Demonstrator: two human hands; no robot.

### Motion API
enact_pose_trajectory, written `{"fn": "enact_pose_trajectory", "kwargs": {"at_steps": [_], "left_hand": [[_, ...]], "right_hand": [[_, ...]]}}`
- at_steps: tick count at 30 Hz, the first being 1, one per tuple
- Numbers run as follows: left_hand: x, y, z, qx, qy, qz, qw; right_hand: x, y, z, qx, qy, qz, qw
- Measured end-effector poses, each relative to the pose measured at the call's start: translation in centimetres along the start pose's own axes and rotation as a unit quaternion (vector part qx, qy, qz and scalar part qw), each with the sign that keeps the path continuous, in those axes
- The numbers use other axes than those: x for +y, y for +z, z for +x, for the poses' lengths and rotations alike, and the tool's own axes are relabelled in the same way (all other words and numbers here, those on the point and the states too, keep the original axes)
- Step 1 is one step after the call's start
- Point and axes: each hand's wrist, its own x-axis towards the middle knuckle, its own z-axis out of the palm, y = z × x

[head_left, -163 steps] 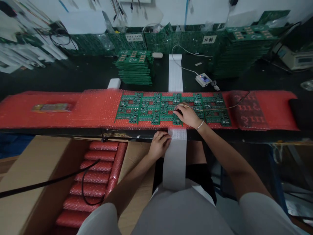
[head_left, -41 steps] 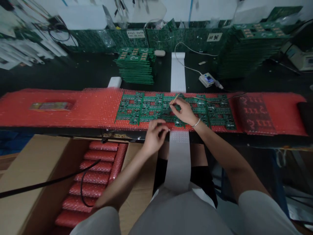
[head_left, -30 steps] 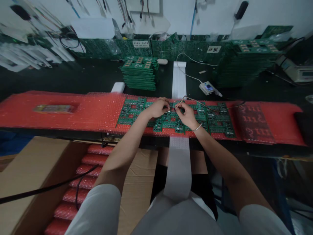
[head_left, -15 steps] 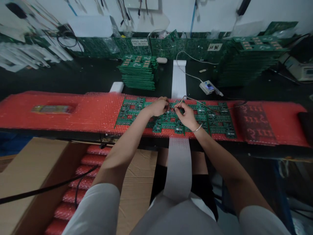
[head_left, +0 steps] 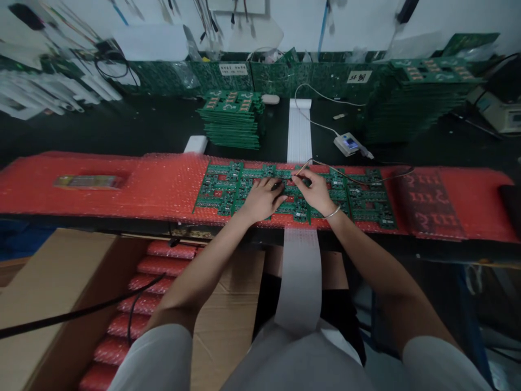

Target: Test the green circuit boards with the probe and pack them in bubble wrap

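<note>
Several green circuit boards (head_left: pixel 368 198) lie side by side on red bubble wrap (head_left: pixel 163 184) along the bench's front. My left hand (head_left: pixel 264 199) rests palm down over the middle boards, fingers apart, with nothing visible in it. Just to its right, my right hand (head_left: pixel 312 189) pinches the end of a thin cable (head_left: pixel 345 175) above the boards. The cable runs off to the right across the wrap. What sits at its tip is hidden by the fingers. A small white device with a lit screen (head_left: pixel 348 143) lies behind the boards.
A stack of boards (head_left: pixel 231 122) stands behind the wrap, and a taller stack (head_left: pixel 423 100) at the back right. A white strip (head_left: pixel 299 130) crosses beneath the wrap and hangs toward me. Below left, a cardboard box (head_left: pixel 61 288) holds red bubble-wrapped packs (head_left: pixel 150 283).
My left hand has come down nearer to me and flattened, its fingers spreading over the boards. My right hand keeps its pinch on the cable, moved slightly.
</note>
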Motion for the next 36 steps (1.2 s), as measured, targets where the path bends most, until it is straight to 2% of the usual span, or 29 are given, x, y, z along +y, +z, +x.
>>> {"fn": "enact_pose_trajectory", "kwargs": {"at_steps": [3, 7, 11, 15, 19, 25, 36], "left_hand": [[1.1, -0.2, 0.2, -0.014, -0.019, 0.04, 0.999], [2.3, -0.8, -0.2, -0.018, -0.042, 0.056, 0.997], [3.5, -0.9, -2.8, 0.012, -0.046, 0.035, 0.998], [4.9, -1.0, -6.2, 0.019, -0.028, -0.007, 0.999], [6.4, -1.2, -8.3, 0.026, 0.0, -0.074, 0.997], [7.9, -0.9, -9.5, 0.035, 0.018, -0.153, 0.987], [7.9, 0.9, -10.0, -0.003, 0.033, -0.199, 0.979]], "right_hand": [[-0.8, 0.6, 1.6, 0.001, -0.01, -0.026, 1.0], [-1.4, 2.9, 5.1, -0.019, -0.026, -0.11, 0.993], [-1.0, 5.8, 7.7, -0.053, -0.048, -0.195, 0.978], [-0.6, 7.3, 8.3, -0.098, -0.076, -0.269, 0.955], [-0.5, 7.6, 8.0, -0.119, -0.076, -0.32, 0.937], [0.2, 7.6, 8.1, -0.127, -0.096, -0.326, 0.932], [0.0, 7.5, 8.2, -0.155, -0.095, -0.345, 0.921]]}}
